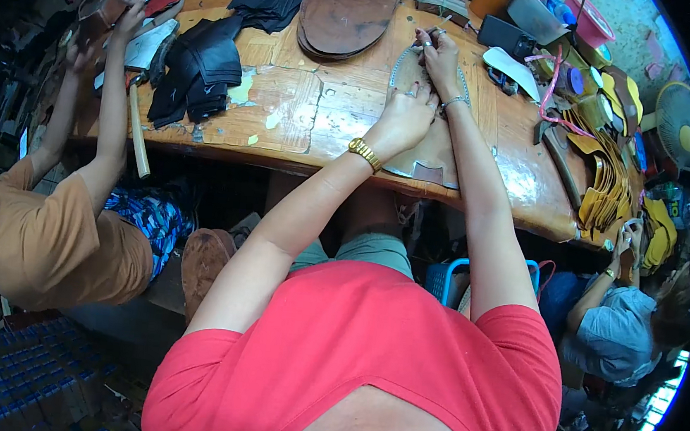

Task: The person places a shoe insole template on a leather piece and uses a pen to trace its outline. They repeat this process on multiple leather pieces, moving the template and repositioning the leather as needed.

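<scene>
A tan flat pattern piece [422, 161] with a pale, dotted rim and a notch at its near end lies on the table before me. My left hand [408, 120], with a gold watch at the wrist, rests on it with the fingers stretched out flat. Just beyond, my right hand [441, 65] is over the far part of the piece, its fingers drawn together. Something thin and short shows at those fingertips, too small to name. Brown leather sheets [348, 8] are stacked to the left of the piece.
Black leather pieces [202, 65] and a wooden-handled hammer [139, 129] lie to the left, near a person in a brown shirt [69, 230]. Rightward are a white computer mouse-like object [512, 72], a hammer [561, 166], yellow strips [609, 187], a fan [681, 127] and another person [613, 324].
</scene>
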Tool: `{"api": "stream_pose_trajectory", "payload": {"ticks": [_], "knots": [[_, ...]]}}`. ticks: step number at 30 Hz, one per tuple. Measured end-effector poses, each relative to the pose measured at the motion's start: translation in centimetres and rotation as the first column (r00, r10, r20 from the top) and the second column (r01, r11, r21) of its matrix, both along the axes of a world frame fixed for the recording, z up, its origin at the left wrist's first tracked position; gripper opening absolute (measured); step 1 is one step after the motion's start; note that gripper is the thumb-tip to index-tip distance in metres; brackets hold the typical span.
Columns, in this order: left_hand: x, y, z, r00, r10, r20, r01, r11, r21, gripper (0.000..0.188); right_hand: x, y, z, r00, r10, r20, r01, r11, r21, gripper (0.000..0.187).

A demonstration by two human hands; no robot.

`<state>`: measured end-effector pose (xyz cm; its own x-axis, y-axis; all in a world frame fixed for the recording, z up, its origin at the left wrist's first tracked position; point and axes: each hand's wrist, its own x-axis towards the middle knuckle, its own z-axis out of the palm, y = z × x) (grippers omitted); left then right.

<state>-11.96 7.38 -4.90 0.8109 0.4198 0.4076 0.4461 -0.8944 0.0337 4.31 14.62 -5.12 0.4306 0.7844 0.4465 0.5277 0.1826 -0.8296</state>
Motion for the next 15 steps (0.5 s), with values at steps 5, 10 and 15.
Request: {"api": "stream_pose_trajectory", "payload": {"ticks": [5,10,15], "knots": [[0.19,0.08,-0.18,1.000,-0.005,-0.026,0.005,1.000,-0.007,0.037,0.02,0.43,-0.74,0.975,-0.002,0.224,-0.021,0.995,0.099,0.026],[0.18,0.11,-0.23,1.000,0.008,-0.022,-0.009,1.000,-0.018,0.038,-0.31,0.15,-0.31,0.992,0.032,0.122,-0.043,0.995,0.088,0.023],[0.19,-0.03,0.08,1.000,0.001,-0.022,-0.002,0.999,-0.047,0.038,0.11,-0.09,-0.11,0.997,0.057,0.051,-0.060,0.997,0.055,0.020]]}}
